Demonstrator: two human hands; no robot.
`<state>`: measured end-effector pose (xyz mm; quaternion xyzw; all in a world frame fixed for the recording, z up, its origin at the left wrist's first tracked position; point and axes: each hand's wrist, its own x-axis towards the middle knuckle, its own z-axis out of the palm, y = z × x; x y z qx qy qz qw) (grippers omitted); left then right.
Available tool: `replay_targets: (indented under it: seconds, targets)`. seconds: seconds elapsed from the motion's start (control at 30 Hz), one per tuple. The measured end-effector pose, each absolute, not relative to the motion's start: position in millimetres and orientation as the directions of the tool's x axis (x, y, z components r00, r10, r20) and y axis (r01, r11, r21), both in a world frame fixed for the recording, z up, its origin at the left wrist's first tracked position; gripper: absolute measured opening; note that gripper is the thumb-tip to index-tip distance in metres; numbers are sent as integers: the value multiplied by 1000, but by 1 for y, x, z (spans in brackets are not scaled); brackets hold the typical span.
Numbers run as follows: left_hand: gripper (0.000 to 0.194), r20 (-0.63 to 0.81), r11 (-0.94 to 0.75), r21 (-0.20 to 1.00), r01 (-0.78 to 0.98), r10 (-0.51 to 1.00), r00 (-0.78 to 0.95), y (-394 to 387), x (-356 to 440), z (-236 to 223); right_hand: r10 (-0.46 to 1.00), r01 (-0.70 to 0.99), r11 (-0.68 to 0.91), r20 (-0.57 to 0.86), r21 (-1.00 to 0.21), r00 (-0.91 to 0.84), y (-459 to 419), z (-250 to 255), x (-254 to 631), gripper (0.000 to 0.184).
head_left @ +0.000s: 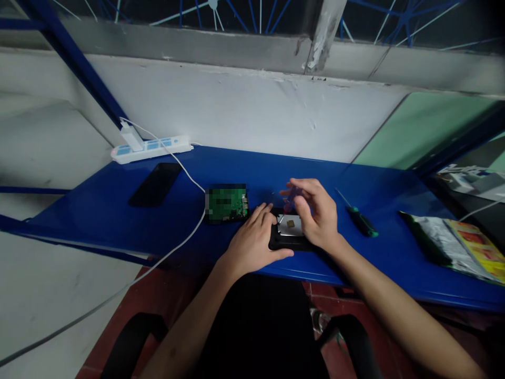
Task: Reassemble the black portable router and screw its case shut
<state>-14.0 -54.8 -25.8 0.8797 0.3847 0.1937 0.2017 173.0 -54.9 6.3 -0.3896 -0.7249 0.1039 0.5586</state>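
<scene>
A black case [292, 244] lies on the blue table with a silver metal plate [296, 227] in it, marked by a small brownish square. My left hand [256, 239] braces the case's left end, thumb along the near edge and index finger bent at the plate's corner. In my right hand [317, 213] is a small screwdriver [292, 198] with a translucent purplish handle. Its thin shaft slants down to the plate's left side; the exact tip contact is too small to tell. Beside my left fingers sits a green circuit board [226, 204] in a dark frame, partly pixelated.
A green-and-black screwdriver [362, 221] lies right of my right hand, and a foil packet [457, 247] farther right. Toward the left are a dark phone [156, 184] and a white power strip [152, 149]. A white cable [179, 245] crosses the table's left part.
</scene>
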Motion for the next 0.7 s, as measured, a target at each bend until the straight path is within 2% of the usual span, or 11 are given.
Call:
replay_targets:
  seconds: [0.17,0.37,0.7]
  targets:
    - [58,168,-616,497,611,759,629,-55,-14,-24,699,462,661,709,-591,-91,-57,10,172,43]
    - [59,170,-622,485,615,756,632,-55,-15,-26,625,517,686,778,-512,-59,-51,6,174,38]
    - [61,162,-628,459,629,755,636,-55,-15,-29,675,465,688,726,-557,-130,-52,6,177,45]
